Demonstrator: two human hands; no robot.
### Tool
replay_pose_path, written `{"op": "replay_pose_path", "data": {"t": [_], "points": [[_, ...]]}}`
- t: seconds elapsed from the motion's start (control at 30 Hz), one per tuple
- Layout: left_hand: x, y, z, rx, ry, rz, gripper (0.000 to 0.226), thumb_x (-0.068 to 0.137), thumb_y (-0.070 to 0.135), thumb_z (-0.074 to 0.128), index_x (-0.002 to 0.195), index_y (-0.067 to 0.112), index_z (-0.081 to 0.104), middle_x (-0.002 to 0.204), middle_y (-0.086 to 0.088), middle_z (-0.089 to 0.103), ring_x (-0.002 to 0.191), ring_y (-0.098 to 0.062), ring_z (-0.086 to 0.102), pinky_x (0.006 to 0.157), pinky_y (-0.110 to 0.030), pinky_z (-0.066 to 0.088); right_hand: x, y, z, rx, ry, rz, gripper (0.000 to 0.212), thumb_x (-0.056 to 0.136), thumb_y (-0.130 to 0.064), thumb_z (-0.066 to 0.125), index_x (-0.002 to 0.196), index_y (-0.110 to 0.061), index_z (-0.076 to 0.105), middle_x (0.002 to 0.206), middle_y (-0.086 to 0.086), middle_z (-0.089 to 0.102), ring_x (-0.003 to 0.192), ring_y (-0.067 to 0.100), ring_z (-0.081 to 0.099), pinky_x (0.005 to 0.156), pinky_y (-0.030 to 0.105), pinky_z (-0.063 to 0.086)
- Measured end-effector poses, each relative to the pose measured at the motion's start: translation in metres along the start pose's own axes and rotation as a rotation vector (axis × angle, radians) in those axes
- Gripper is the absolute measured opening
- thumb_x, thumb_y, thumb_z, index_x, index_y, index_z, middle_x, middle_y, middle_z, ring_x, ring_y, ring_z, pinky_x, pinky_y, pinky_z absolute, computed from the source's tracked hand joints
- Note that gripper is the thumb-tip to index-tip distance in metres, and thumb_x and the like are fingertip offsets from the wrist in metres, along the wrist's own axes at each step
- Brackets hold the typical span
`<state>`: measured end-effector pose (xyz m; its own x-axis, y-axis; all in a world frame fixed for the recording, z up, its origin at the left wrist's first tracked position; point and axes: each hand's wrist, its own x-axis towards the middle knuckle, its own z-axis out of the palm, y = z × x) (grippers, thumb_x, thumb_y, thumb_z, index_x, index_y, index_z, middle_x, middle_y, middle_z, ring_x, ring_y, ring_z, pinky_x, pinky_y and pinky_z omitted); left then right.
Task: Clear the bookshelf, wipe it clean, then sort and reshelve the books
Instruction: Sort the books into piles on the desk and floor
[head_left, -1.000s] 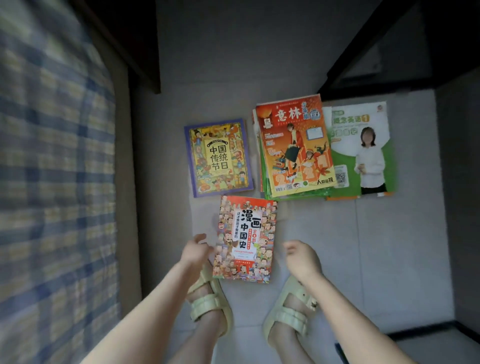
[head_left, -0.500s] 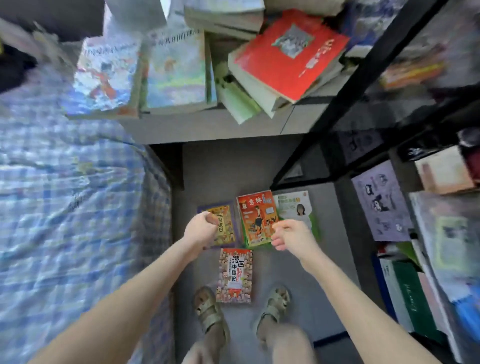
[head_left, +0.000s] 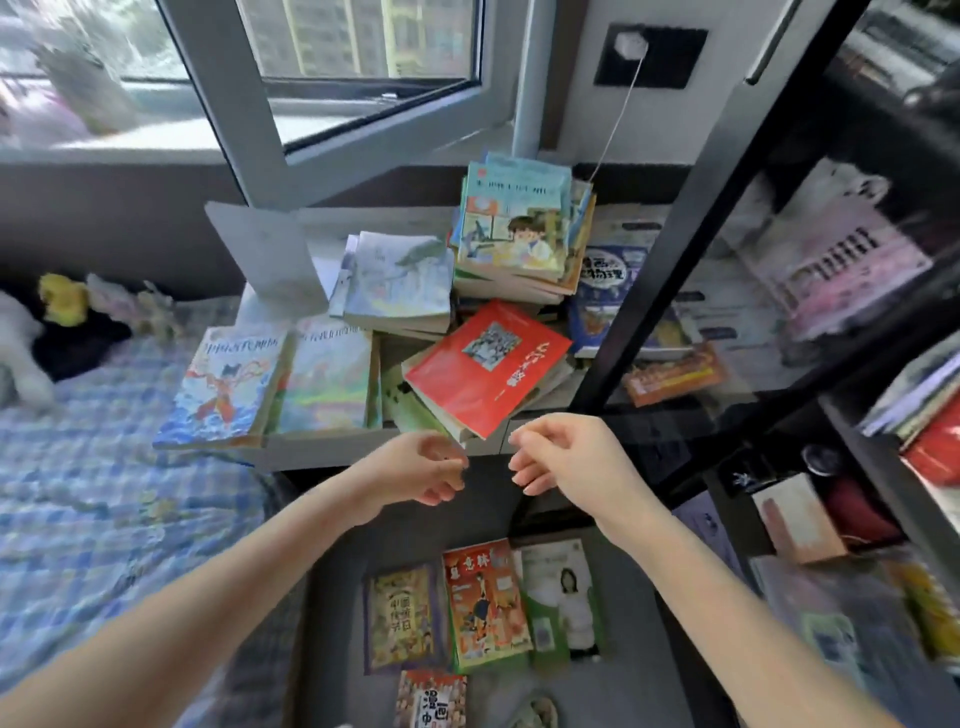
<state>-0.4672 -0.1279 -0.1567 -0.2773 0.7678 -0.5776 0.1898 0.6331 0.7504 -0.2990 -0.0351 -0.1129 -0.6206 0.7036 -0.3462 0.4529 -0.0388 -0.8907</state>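
left hand (head_left: 423, 467) and right hand (head_left: 569, 457) loosely curled, empty; tilted red book (head_left: 488, 369) at 12 o'clock probably slides off if bumped

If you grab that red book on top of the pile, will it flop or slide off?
The red book looks like a thick paperback, so it would probably bend a little, not flop. It lies tilted and overhangs the pile beneath, so a careless push might slide it off toward the floor.

Lowest comic book (head_left: 431, 699) cut by bottom edge (title half lost), sandal (head_left: 537, 714) likewise, bookshelf (head_left: 680, 249) contents blurred
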Motion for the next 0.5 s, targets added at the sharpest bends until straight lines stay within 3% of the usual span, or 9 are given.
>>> {"op": "replay_pose_path", "data": {"t": [0.2, 0.37, 0.5], "points": [[0.025, 0.058, -0.021, -0.008, 0.167, 0.077, 0.009, 0.092, 0.012, 0.056, 0.094, 0.014, 0.065, 0.091, -0.009, 0.072, 0.077, -0.016, 0.065, 0.083, -0.033, 0.056, 0.041, -0.023, -0.02, -0.121, 0.162, -0.072, 0.015, 0.095, -0.011, 0.053, 0.089, -0.015, 0.066, 0.084, 0.005, 0.069, 0.078, 0.019, 0.066, 0.074, 0.033, 0.057], [0.065, 0.107, -0.047, 0.046, 0.135, 0.164, 0.015, 0.092, 0.01, 0.056, 0.104, 0.01, 0.065, 0.098, -0.01, 0.071, 0.086, -0.02, 0.067, 0.083, -0.034, 0.056, 0.106, -0.032, -0.023, -0.316, 0.371, -0.002, 0.032, 0.098, -0.018, 0.049, 0.129, -0.009, 0.056, 0.125, 0.004, 0.06, 0.114, 0.019, 0.057, 0.083, 0.021, 0.041], [0.091, 0.132, -0.075, 0.116, 0.078, 0.276, 0.011, 0.092, 0.011, 0.057, 0.09, 0.018, 0.065, 0.096, -0.007, 0.071, 0.087, -0.02, 0.068, 0.085, -0.038, 0.055, 0.159, -0.026, -0.024, -0.331, 0.502, 0.187, 0.038, 0.099, -0.018, 0.048, 0.135, -0.006, 0.049, 0.134, 0.009, 0.055, 0.118, 0.025, 0.055, 0.088, 0.03, 0.045]]}}
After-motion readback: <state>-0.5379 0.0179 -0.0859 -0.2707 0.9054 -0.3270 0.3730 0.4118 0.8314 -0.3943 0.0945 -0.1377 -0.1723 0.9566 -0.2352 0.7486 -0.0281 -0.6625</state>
